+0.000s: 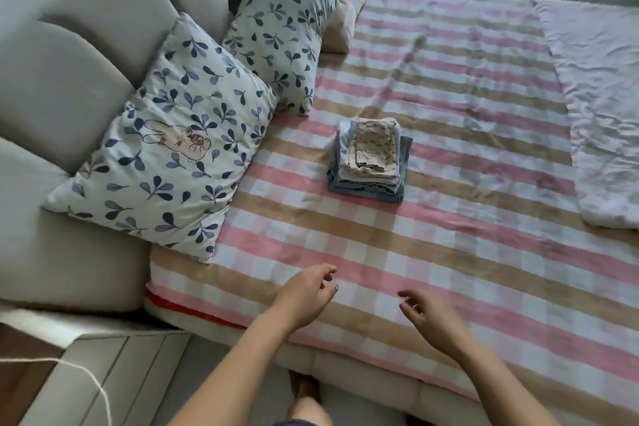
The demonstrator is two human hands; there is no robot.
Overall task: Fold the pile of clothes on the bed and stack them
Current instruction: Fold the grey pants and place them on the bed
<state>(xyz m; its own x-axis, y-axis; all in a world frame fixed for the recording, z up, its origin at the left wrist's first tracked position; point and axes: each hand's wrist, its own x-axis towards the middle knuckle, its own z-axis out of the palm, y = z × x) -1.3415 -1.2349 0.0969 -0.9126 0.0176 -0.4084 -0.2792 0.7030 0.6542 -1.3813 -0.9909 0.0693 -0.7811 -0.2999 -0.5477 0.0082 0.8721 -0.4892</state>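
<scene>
A small stack of folded clothes (370, 159) stands on the bed (449, 252), which is covered with a pink, beige and white checked sheet. A beige patterned piece lies on top of the stack, pale pieces sit under it and a blue-grey one is at the bottom. My left hand (307, 294) hovers over the near edge of the bed, fingers loosely apart, holding nothing. My right hand (432, 318) is beside it, also empty with fingers spread. Both hands are well short of the stack.
Two leaf-print pillows (166, 156) (280, 31) lean against the padded grey headboard (69, 79) on the left. A third checked pillow (342, 3) lies at the back. A crumpled white blanket (601, 107) covers the bed's right side. A white cable (86, 377) runs across the floor.
</scene>
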